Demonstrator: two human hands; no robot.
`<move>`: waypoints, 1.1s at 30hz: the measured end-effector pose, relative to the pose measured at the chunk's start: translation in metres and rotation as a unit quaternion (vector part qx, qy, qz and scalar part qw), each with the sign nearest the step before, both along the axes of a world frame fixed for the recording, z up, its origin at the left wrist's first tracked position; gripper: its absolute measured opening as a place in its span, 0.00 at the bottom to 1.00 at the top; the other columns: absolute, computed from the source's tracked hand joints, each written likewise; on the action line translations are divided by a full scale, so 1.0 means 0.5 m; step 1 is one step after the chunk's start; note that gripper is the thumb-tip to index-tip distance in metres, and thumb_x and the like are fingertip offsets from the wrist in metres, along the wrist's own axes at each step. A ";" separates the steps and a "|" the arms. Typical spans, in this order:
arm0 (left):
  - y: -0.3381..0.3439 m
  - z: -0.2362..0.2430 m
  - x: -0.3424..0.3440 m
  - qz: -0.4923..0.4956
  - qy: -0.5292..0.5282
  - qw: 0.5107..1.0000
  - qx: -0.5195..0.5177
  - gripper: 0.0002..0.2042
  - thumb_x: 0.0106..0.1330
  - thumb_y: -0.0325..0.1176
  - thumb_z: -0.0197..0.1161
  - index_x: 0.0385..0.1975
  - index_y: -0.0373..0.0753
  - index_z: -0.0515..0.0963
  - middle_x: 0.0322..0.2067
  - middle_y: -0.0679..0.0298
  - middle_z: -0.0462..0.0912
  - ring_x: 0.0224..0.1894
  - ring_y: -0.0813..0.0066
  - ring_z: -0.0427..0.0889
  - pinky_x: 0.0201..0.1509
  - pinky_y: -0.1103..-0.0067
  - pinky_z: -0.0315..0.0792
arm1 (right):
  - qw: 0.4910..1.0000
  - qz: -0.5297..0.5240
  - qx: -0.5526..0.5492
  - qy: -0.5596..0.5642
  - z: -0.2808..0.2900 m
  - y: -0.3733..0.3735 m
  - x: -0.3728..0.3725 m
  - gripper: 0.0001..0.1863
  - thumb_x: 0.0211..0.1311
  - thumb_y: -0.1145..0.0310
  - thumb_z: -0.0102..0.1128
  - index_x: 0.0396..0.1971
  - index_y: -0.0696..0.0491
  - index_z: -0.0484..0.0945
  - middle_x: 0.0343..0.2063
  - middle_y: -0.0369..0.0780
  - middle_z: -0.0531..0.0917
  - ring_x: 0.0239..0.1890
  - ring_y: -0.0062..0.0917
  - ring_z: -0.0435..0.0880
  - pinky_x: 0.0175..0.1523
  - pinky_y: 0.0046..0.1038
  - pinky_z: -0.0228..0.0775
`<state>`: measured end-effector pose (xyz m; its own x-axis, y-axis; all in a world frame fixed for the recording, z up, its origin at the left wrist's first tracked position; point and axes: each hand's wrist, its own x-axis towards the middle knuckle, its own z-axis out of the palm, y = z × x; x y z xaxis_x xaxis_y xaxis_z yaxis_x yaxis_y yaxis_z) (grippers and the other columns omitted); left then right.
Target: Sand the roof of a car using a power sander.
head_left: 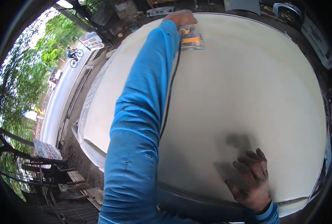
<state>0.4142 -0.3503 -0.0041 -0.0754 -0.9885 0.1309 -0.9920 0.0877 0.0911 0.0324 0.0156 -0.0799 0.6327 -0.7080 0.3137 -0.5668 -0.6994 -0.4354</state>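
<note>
My left arm, in a blue sleeve, stretches across a pale cream car roof (225,97) to its far edge. There my left hand (180,17) is closed over an orange and grey electric sander (190,39), whose flat base rests on the panel. A black power cord (170,91) runs from the sander back along my sleeve. At the near right, my right hand (251,179) is over the roof with its fingers apart and darkened, holding nothing. Whether all its fingertips touch the surface I cannot tell. A dark reflection (237,141) shows on the panel beyond them.
Along the left lies a road (63,93) with a cyclist (72,55) and trees. Loose car panels (317,39) stand at the far right, and a bumper-like part (160,11) lies beyond the roof. Wooden slats (82,184) are at lower left.
</note>
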 end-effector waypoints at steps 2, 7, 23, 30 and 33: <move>-0.040 0.002 0.031 0.034 0.003 0.999 -0.024 0.22 0.67 0.43 0.59 0.60 0.47 0.77 0.65 0.58 0.73 0.67 0.55 0.71 0.70 0.62 0.65 | 1.000 0.017 -0.006 0.004 -0.001 0.001 -0.009 0.26 0.44 0.60 0.76 0.44 0.53 0.81 0.50 0.42 0.76 0.58 0.41 0.74 0.67 0.56 0.61; -0.115 0.027 0.101 0.034 -0.026 0.999 -0.012 0.21 0.68 0.49 0.57 0.54 0.46 0.81 0.62 0.54 0.74 0.66 0.53 0.70 0.71 0.60 0.60 | 1.000 -0.003 -0.009 0.003 0.025 -0.010 -0.023 0.24 0.42 0.59 0.77 0.41 0.52 0.83 0.48 0.42 0.76 0.58 0.39 0.75 0.65 0.54 0.64; -0.283 0.066 0.176 -0.404 -0.390 0.815 -0.142 0.09 0.59 0.30 0.62 0.38 0.40 0.82 0.38 0.59 0.84 0.41 0.63 0.81 0.55 0.72 0.72 | 1.000 0.011 -0.001 0.007 0.079 -0.064 0.021 0.17 0.46 0.58 0.75 0.37 0.48 0.85 0.46 0.39 0.78 0.57 0.36 0.76 0.67 0.52 0.65; -0.303 0.095 0.104 0.042 -0.009 0.997 -0.069 0.22 0.63 0.47 0.61 0.55 0.46 0.80 0.60 0.52 0.77 0.62 0.50 0.75 0.67 0.64 0.65 | 0.999 0.036 -0.002 -0.015 0.075 -0.227 0.004 0.22 0.45 0.58 0.76 0.39 0.53 0.83 0.47 0.42 0.78 0.55 0.41 0.78 0.67 0.55 0.64; -0.301 0.112 0.100 -0.019 0.091 0.996 0.018 0.27 0.63 0.48 0.61 0.62 0.48 0.75 0.67 0.51 0.68 0.67 0.50 0.69 0.73 0.58 0.55 | 0.999 0.037 -0.001 -0.011 0.097 -0.225 0.011 0.22 0.45 0.58 0.76 0.39 0.53 0.84 0.46 0.42 0.78 0.55 0.41 0.78 0.67 0.55 0.64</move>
<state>0.4643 -0.5008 0.0520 -0.0908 -0.9898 0.1099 -0.9549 0.1179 0.2725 0.0378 -0.0970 -0.0317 0.6763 -0.6589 0.3293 -0.5042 -0.7400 -0.4453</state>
